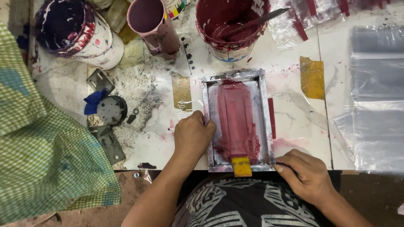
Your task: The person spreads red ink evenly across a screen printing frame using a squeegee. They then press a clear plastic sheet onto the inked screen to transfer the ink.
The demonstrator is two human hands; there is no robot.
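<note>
A small metal-framed printing screen lies flat on the white, ink-stained table. Dark red ink covers the middle of its mesh. A yellow squeegee rests at the near end of the frame. My left hand grips the frame's left rail, fingers curled over its edge. My right hand holds the frame's near right corner at the table's front edge.
A bucket of dark red ink with a stirring stick stands behind the screen. A pink cup and a purple-stained bucket are at the back left. Clear plastic bags are stacked at right. Green checked cloth hangs at left.
</note>
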